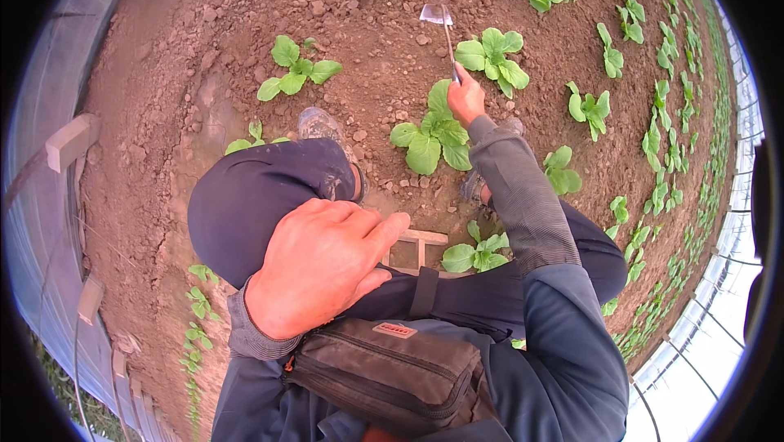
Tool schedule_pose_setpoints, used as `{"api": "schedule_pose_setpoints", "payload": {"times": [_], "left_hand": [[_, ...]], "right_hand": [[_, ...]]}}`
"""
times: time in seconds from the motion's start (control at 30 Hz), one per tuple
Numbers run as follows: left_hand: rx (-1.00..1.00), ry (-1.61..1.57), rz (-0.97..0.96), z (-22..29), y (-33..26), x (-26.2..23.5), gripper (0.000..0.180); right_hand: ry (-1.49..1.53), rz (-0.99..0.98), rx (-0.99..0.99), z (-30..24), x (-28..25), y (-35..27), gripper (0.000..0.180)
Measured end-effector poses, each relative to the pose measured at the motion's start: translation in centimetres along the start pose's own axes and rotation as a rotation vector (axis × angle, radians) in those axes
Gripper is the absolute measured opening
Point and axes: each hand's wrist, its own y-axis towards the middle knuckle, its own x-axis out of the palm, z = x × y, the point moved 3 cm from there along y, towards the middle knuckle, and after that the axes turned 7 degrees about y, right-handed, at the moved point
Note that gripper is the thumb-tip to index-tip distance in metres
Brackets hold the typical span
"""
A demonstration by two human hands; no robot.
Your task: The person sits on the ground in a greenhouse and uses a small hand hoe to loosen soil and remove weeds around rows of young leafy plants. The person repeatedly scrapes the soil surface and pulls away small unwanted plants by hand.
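My right hand (466,99) is closed round the handle of a small hand hoe (448,37), reaching forward between two leafy green seedlings. The hoe's flat metal blade (435,14) is at the soil surface ahead. Just right of the handle grows one seedling (493,58); another seedling (433,130) stands below and left of my right wrist. Over my bent left knee is my left hand (314,262), back upward. Its index finger and thumb stretch to the right, apart and with nothing between them; the other fingertips are hidden underneath.
Brown, crumbly soil (237,13) carries rows of seedlings, several at the right (590,109). A wooden frame (418,239) lies beneath me. Plastic sheeting (57,58) with wooden blocks (72,142) runs along the left. A dark waist bag (392,368) sits on my lap.
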Motion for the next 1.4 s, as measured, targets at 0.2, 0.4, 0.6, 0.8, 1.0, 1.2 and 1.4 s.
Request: {"api": "schedule_pose_setpoints", "payload": {"times": [0.2,0.4,0.6,0.8,1.0,1.2,1.4], "left_hand": [[0.056,0.013,-0.038,0.3,0.5,0.1,0.067],[0.073,0.049,0.034,0.5,0.1,0.7,0.067],[0.029,0.083,0.07,0.9,0.0,1.1,0.06],[-0.056,0.067,0.052,0.5,-0.8,1.1,0.057],[-0.033,0.068,0.064,0.2,-0.3,1.1,0.06],[-0.015,0.042,0.08,0.0,-0.2,1.0,0.063],[-0.014,0.065,0.048,0.2,-0.2,1.0,0.064]], "right_hand": [[-0.114,-0.359,-0.256,6.5,-2.3,-10.8,0.052],[-0.253,-0.381,-0.166,7.9,-6.4,-16.1,0.054],[-0.207,-0.293,-0.295,3.6,-3.0,-14.6,0.054],[-0.297,-0.386,-0.285,0.9,0.0,-13.3,0.051],[-0.204,-0.092,-0.289,-0.8,4.1,-4.0,0.052],[-0.175,-0.164,-0.285,5.4,4.2,-10.4,0.054],[-0.149,-0.385,-0.268,7.2,0.3,-17.3,0.051]]}}
